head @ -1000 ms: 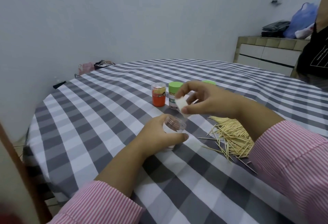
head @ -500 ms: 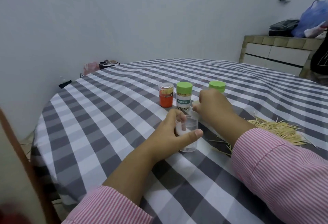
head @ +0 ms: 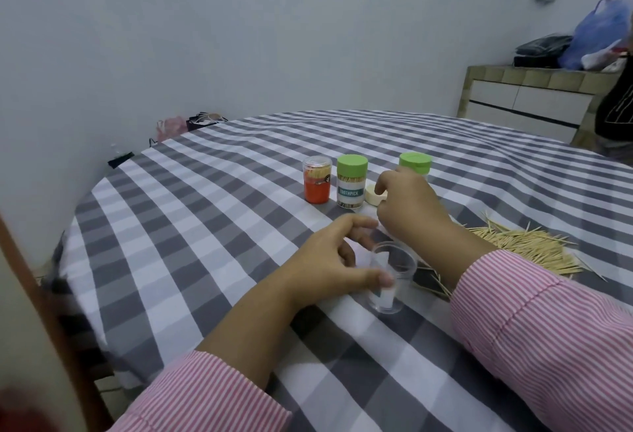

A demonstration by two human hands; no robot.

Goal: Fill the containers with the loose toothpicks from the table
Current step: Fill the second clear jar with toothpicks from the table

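Note:
An open clear plastic container [head: 394, 281] stands on the checked tablecloth [head: 205, 226]. My left hand [head: 325, 260] holds it, thumb on its near wall and fingers curled behind it. My right hand [head: 407, 202] reaches forward and pinches a white lid [head: 373, 196] that rests on the cloth. To the left of the lid stand an orange container [head: 317, 181] and a green-lidded toothpick container [head: 351, 181], both with toothpicks inside. A second green-lidded container [head: 415, 163] is partly hidden behind my right hand. The pile of loose toothpicks [head: 524, 250] lies to the right, beyond my right forearm.
A tiled cabinet [head: 527, 102] with bags [head: 599, 37] on top stands at the back right. A person in black [head: 616, 106] is at the right edge. A wooden chair back [head: 34, 329] rises at the left. Small bags [head: 171, 126] lie beyond the table's far edge.
My right hand carried the white lid from above the clear container forward and set it on the cloth by the green-lidded containers. My left hand's fingers have loosened around the clear container.

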